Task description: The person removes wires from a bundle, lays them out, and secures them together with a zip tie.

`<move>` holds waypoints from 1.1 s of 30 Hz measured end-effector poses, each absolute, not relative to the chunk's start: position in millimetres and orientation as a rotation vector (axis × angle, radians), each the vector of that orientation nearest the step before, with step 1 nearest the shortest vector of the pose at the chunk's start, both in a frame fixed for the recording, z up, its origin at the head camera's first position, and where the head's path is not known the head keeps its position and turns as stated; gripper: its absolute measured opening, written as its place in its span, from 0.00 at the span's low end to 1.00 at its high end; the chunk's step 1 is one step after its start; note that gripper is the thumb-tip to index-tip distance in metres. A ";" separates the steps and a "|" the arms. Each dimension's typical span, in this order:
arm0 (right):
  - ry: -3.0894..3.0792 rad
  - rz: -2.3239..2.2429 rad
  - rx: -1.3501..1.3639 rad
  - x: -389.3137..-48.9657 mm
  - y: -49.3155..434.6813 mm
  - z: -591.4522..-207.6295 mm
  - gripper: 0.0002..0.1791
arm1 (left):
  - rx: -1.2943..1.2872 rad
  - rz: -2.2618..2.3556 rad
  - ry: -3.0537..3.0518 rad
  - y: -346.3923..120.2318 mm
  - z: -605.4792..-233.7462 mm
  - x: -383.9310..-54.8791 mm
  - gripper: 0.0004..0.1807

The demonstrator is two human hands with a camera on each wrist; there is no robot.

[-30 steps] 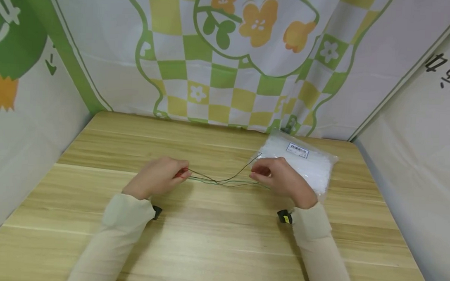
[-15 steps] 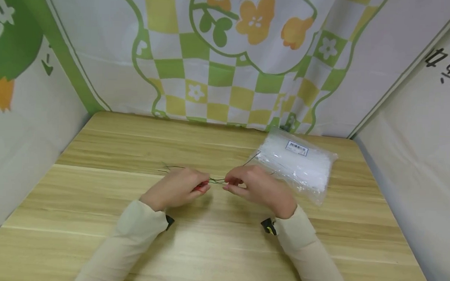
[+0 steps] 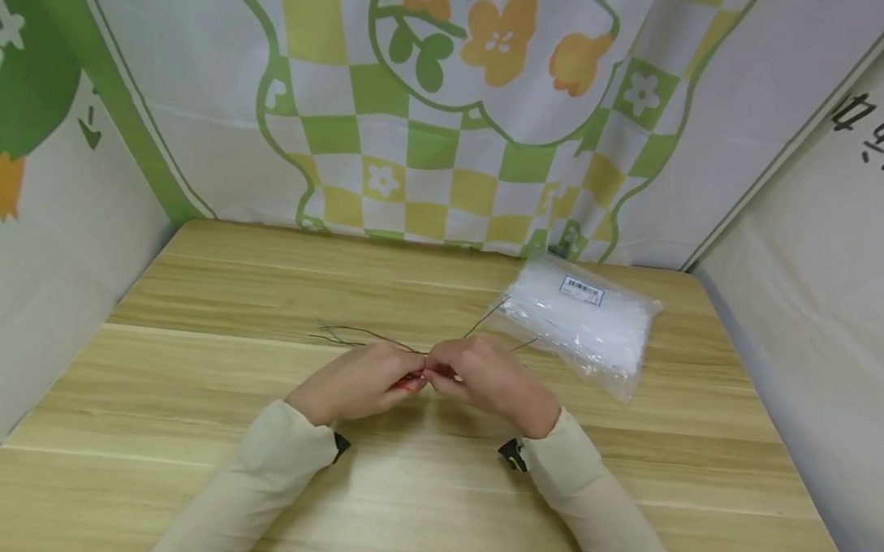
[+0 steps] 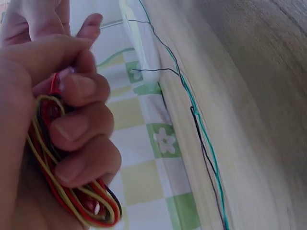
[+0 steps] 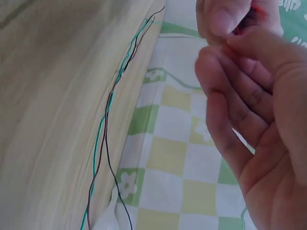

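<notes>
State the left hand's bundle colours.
The bundle is red, yellow and black; left wrist view shows it best.

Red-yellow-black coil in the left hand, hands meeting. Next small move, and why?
Probably have the right hand draw the red strand gently outward: it runs from the coil in the left hand towards where the hands meet. Whether the right already pinches it is hidden.

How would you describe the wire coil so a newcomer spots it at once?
In the left wrist view, find the left hand along the left edge. It grips a red, yellow and black wire coil. Its red and yellow loops set it apart from the trailing green and dark wires.
</notes>
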State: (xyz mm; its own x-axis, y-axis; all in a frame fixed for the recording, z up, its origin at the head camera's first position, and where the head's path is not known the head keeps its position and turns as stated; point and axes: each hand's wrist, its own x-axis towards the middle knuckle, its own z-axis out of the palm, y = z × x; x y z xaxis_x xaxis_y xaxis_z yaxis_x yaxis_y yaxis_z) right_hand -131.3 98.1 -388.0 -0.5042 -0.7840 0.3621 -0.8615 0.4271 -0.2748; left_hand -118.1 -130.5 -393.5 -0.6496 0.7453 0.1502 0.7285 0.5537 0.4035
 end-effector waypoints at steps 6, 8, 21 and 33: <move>-2.571 0.704 1.405 -142.4 114.7 -388.1 0.13 | 1.214 0.616 2.729 -138.5 -392.3 -120.7 0.20; -2.611 0.737 1.378 -144.8 118.7 -389.3 0.12 | 1.192 0.611 2.720 -140.7 -392.8 -121.1 0.20; -2.432 0.759 1.463 -148.5 112.7 -393.8 0.05 | 1.158 0.764 2.613 -144.0 -394.4 -125.3 0.19; -2.475 0.837 1.363 -160.6 133.1 -394.6 0.01 | 1.036 0.816 2.615 -161.6 -394.5 -132.7 0.20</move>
State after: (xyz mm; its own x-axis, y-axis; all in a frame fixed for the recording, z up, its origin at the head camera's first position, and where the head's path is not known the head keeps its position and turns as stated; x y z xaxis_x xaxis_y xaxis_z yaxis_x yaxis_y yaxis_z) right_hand -160.6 133.1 -394.6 -0.5576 -0.7145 0.4226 -0.8244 0.4168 -0.3830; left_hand -132.7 -161.6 -394.5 -0.7300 0.6834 0.0064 0.5659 0.5992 0.5664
